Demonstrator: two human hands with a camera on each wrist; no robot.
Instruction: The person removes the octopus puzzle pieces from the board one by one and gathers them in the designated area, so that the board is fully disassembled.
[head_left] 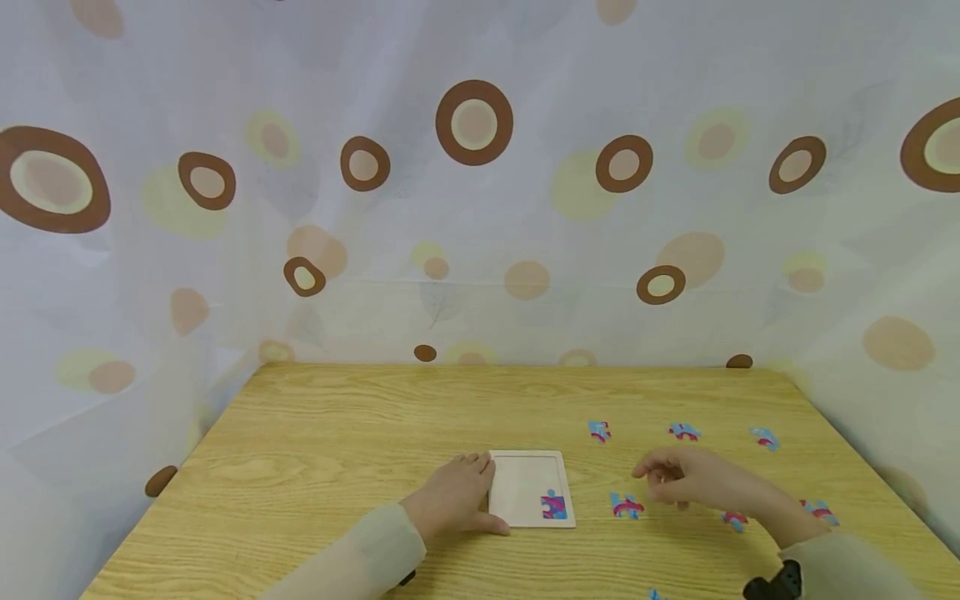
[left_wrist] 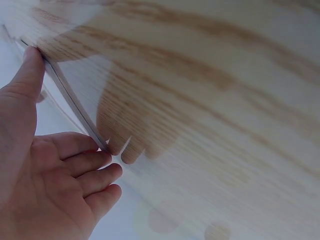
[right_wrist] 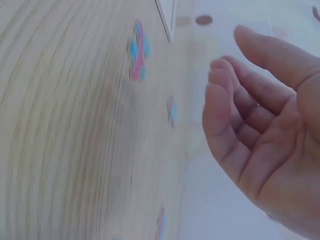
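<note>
My left hand holds the left side of a square white puzzle tray, thumb at its near corner and fingers along the far part of that side. In the left wrist view the thumb and fingers span the tray's edge. One pink-and-blue jigsaw piece lies in the tray's near right corner. My right hand hovers over the table, right of the tray, its fingers loosely bent around nothing. Closest to it is a jigsaw piece on the tabletop, also seen as a piece in the right wrist view.
More loose pieces lie on the wooden table: one piece behind the tray's right side, others farther right, and a piece partly under the right forearm. A patterned curtain hangs behind and along both sides.
</note>
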